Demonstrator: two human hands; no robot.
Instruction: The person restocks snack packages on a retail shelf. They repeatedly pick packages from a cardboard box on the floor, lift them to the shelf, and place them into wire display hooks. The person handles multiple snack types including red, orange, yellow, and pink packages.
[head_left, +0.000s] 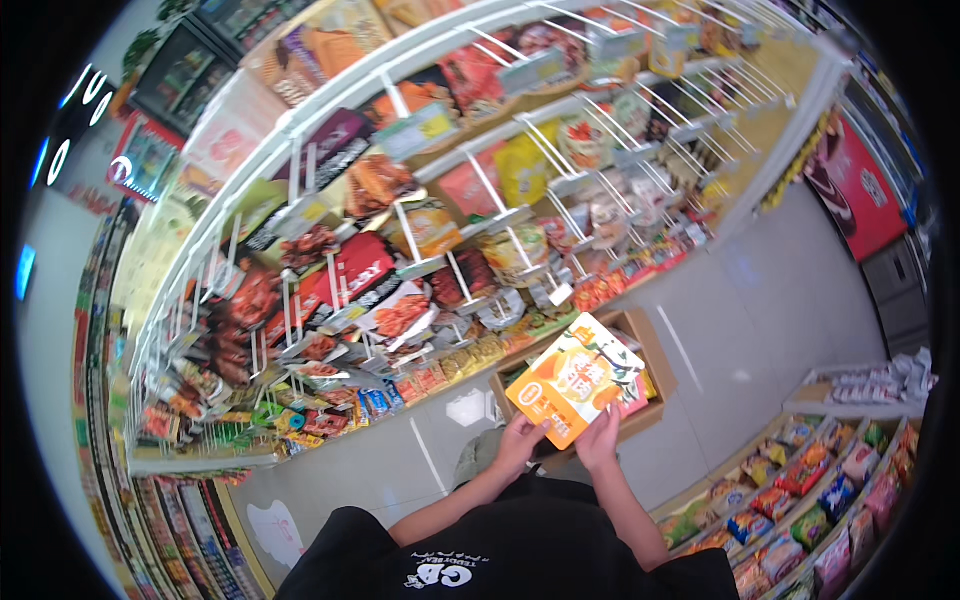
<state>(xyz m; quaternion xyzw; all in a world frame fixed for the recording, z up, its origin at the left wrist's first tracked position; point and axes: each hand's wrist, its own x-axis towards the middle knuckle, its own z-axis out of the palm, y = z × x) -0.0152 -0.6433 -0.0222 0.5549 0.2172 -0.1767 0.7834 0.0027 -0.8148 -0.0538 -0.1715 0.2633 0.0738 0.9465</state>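
Observation:
An orange-and-white snack pouch (574, 375) printed with fruit is held flat in front of my body. My left hand (520, 444) grips its lower left corner. At the lower right edge, my right hand (600, 436) has its thumb over the pouch. Part of a second package with a pink lower edge (636, 399) shows behind the pouch; I cannot tell whether it is held or lies in the box. Below sits an open cardboard box (661, 371) on the floor, its inside largely covered by the pouch.
A white display rack (480, 161) with protruding metal hooks carries many hanging snack bags. Its right end has bare hooks (739, 112). At lower right stands a tiered shelf of packaged snacks (799, 476). Grey floor tiles (739, 322) lie between them. A red panel (859, 187) stands at far right.

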